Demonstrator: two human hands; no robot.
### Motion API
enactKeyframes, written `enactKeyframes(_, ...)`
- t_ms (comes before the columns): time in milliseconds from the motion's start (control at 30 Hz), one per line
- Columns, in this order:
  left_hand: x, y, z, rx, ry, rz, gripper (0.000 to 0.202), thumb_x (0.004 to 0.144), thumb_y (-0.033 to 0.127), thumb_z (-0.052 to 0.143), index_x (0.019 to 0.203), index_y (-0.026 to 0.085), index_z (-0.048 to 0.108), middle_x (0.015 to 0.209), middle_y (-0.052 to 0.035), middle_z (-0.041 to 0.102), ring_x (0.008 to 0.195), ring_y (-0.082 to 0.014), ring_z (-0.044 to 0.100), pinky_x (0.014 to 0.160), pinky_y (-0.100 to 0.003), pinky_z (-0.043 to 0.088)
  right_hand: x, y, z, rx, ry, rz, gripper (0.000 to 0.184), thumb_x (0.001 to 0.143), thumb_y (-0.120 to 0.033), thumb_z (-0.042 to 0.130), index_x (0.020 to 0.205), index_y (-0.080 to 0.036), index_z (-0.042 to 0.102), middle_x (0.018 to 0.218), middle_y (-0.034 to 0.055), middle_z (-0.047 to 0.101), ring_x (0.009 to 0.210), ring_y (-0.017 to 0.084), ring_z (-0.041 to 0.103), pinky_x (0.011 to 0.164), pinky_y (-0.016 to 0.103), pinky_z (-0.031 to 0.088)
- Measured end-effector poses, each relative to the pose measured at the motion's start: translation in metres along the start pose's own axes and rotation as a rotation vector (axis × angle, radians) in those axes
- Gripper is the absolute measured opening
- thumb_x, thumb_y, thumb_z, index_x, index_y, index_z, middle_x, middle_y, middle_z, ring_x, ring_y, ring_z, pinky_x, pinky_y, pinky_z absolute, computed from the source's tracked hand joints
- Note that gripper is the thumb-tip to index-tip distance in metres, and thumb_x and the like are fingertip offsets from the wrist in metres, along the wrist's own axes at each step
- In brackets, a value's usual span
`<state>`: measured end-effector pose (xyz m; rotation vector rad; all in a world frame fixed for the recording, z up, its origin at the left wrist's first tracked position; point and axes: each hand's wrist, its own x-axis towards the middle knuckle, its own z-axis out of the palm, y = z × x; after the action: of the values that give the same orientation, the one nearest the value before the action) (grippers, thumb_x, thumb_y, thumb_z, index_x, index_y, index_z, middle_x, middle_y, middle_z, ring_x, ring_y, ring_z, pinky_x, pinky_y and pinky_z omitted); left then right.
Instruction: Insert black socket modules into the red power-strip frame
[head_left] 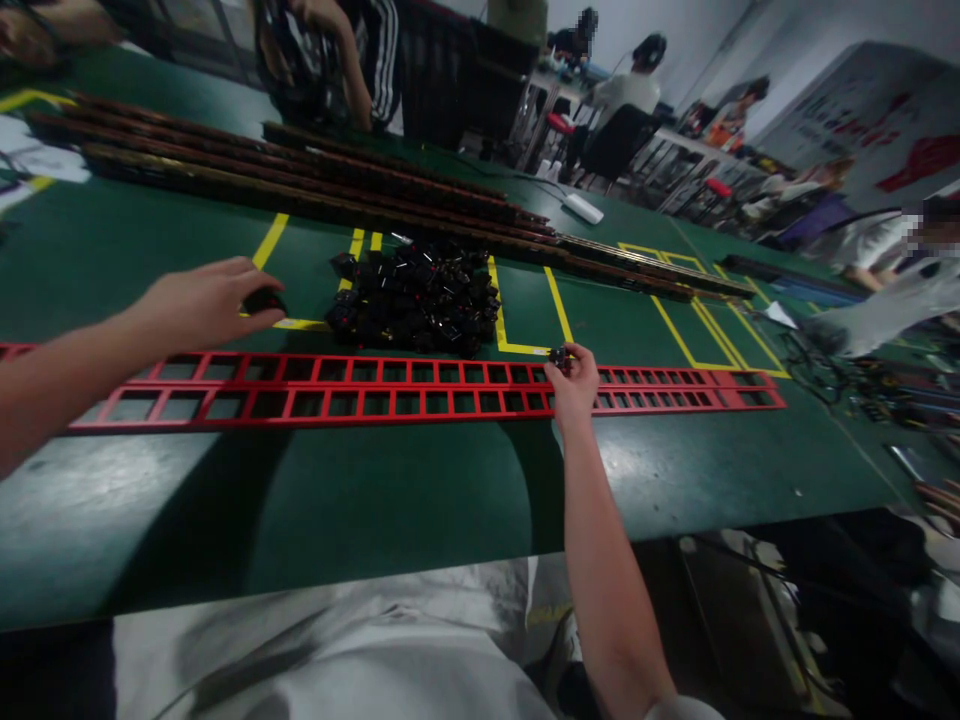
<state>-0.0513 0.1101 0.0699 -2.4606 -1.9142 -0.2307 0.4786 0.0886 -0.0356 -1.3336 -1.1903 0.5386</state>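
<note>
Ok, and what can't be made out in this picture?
All in the head view:
Dark part in the left hand: partly covered by that hand.
Black piece in the right hand: too small for detail.
Pile of black pieces: overlap hides the count.
Red frame: left end cut off by the picture's edge.
Wall lettering: blurred.

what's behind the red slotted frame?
Behind the red frame: a pile of black parts on the green table, with yellow lines around; farther back, long dark strips. The table beneath the pile is covered.
</note>
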Motion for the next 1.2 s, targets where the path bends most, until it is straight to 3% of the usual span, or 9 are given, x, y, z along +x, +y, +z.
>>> enactKeyframes(67, 0.009, 0.026, 0.01, -0.059, 0.014, 0.014, 0.08, 0.105, 0.072, 0.026, 0.137, 0.007, 0.061, 0.127, -0.0124, 0.058, 0.119, -0.0261, 0.057, 0.106, -0.045, 0.048, -0.002, 0.0, -0.001, -0.089, -0.049, -0.03, 0.051, 0.076, -0.035, 0.073, 0.124, -0.024, 0.06, 0.106, 0.0062, 0.068, 0.095, 0.023, 0.068, 0.087, 0.039, 0.057)
enactKeyframes(167, 0.009, 0.055, 0.021, -0.126, 0.139, -0.026, 0.065, 0.106, 0.052, 0.044, 0.147, 0.003, 0.051, 0.14, -0.0207, 0.053, 0.135, -0.033, 0.046, 0.118, -0.052, 0.038, -0.005, -0.001, -0.002, -0.231, -0.091, -0.097, 0.048, 0.082, -0.036, 0.069, 0.128, -0.025, 0.061, 0.116, 0.0094, 0.067, 0.107, 0.025, 0.066, 0.092, 0.042, 0.057)
enactKeyframes(267, -0.006, 0.081, 0.027, -0.175, 0.21, -0.041, 0.056, 0.106, 0.044, 0.043, 0.143, 0.004, 0.055, 0.139, -0.0217, 0.055, 0.132, -0.0328, 0.048, 0.117, -0.051, 0.039, -0.006, -0.004, -0.003, -0.305, -0.101, -0.119, 0.046, 0.085, -0.036, 0.069, 0.129, -0.025, 0.063, 0.119, 0.0104, 0.067, 0.109, 0.026, 0.066, 0.093, 0.043, 0.058)
enactKeyframes(467, -0.046, 0.125, 0.049, -0.151, 0.099, 0.058, 0.049, 0.104, 0.046, 0.041, 0.138, 0.016, 0.06, 0.134, -0.0184, 0.06, 0.123, -0.0356, 0.055, 0.101, -0.051, 0.048, -0.006, -0.012, -0.016, -0.41, -0.172, -0.137, 0.04, 0.077, -0.037, 0.079, 0.113, -0.023, 0.07, 0.11, 0.0098, 0.072, 0.101, 0.028, 0.069, 0.091, 0.047, 0.058)
enactKeyframes(633, -0.052, 0.128, 0.067, -0.152, 0.086, 0.098, 0.038, 0.101, 0.04, 0.045, 0.12, 0.021, 0.072, 0.128, -0.0175, 0.064, 0.119, -0.0397, 0.057, 0.094, -0.057, 0.05, -0.001, -0.011, -0.03, -0.479, -0.261, -0.154, 0.037, 0.076, -0.036, 0.08, 0.11, -0.023, 0.072, 0.11, 0.0093, 0.074, 0.102, 0.03, 0.07, 0.093, 0.049, 0.058)
enactKeyframes(767, -0.052, 0.125, 0.066, -0.202, 0.09, 0.219, 0.038, 0.101, 0.038, 0.044, 0.104, 0.017, 0.076, 0.121, -0.0172, 0.065, 0.111, -0.0351, 0.058, 0.092, -0.052, 0.053, 0.003, -0.013, -0.031, -0.495, -0.313, -0.169, 0.037, 0.078, -0.032, 0.079, 0.114, -0.023, 0.073, 0.114, 0.0096, 0.075, 0.107, 0.03, 0.07, 0.1, 0.051, 0.056)
enactKeyframes(933, -0.053, 0.126, 0.064, -0.22, 0.076, 0.226, 0.041, 0.099, 0.039, 0.043, 0.102, 0.016, 0.076, 0.109, -0.0163, 0.066, 0.102, -0.0317, 0.059, 0.08, -0.045, 0.055, 0.006, -0.018, -0.03, -0.512, -0.413, -0.185, 0.036, 0.079, -0.03, 0.078, 0.115, -0.024, 0.075, 0.117, 0.0092, 0.075, 0.112, 0.03, 0.069, 0.104, 0.051, 0.054)
enactKeyframes(1200, -0.053, 0.127, 0.063, -0.257, 0.043, 0.2, 0.04, 0.098, 0.04, 0.042, 0.102, 0.019, 0.075, 0.107, -0.015, 0.068, 0.103, -0.0327, 0.058, 0.085, -0.047, 0.054, 0.007, -0.019, -0.033, -0.457, -0.483, -0.211, 0.038, 0.08, -0.029, 0.072, 0.119, -0.027, 0.072, 0.122, 0.0077, 0.073, 0.116, 0.029, 0.066, 0.107, 0.053, 0.051)
